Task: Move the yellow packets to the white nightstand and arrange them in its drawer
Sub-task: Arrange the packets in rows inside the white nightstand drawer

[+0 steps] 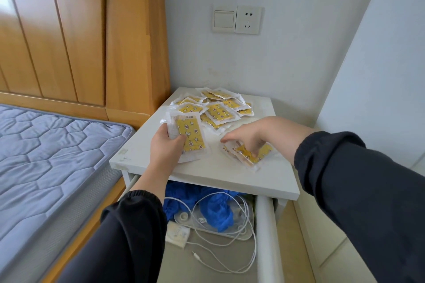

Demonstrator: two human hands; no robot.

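My left hand (166, 147) grips a few packets (188, 137) - my right hand (250, 135) curls its fingers on more. The rest lie on the nightstand (230, 174). I think they're light, thin, slippery - pinch the edges.

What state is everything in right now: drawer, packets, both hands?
drawer: open, holds white cable and blue fabric, no packets seen
packet pile: loose heap on the nightstand top
left hand: grips a packet stack
right hand: fingers curled on loose packets, grip blurred
wall socket: nothing plugged in
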